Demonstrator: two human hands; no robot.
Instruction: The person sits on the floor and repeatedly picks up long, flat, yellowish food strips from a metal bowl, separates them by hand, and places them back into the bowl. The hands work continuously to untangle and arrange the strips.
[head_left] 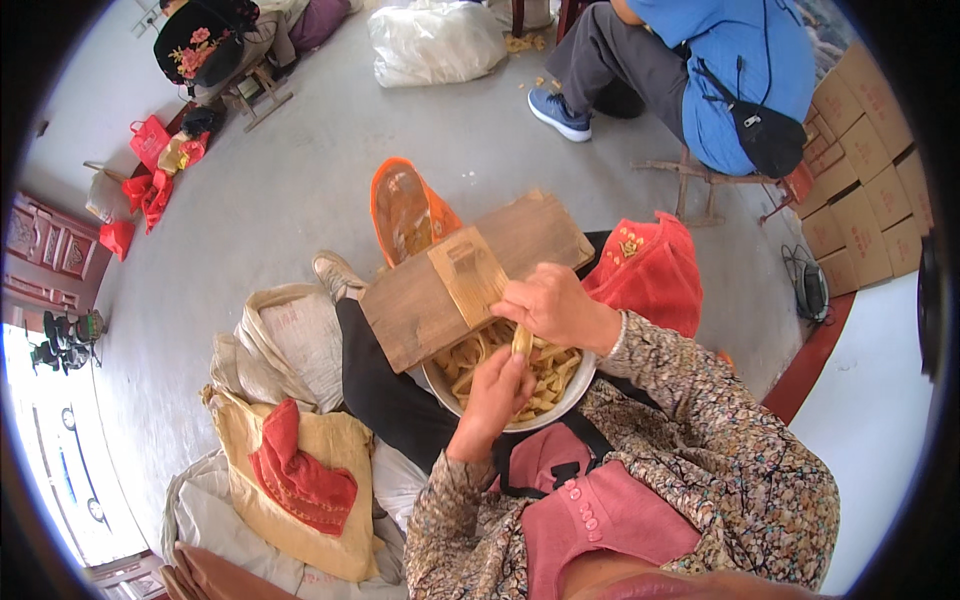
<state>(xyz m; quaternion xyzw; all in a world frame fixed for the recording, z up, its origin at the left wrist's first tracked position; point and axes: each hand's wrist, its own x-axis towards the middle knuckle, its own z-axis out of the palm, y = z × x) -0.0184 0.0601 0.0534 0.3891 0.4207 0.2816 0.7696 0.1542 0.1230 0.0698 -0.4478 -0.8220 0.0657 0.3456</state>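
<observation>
My left hand (500,385) and my right hand (545,305) are closed on a pale yellow strip (521,341), right hand above and left below. Under them a white-rimmed bowl (580,388) holds several similar strips (550,385). A dark wooden board (405,325) lies slanted across the bowl's far side, with a lighter wooden block (465,280) on it, near my right hand. An orange container (398,205) stands beyond the board. A red towel (650,275) lies to the right of the bowl.
Sacks (300,550) and a red cloth (300,470) lie at my left. A person in blue (740,60) sits at upper right, another person (215,40) at upper left. A white bag (435,45) lies ahead; stacked cartons (865,220) line the right wall.
</observation>
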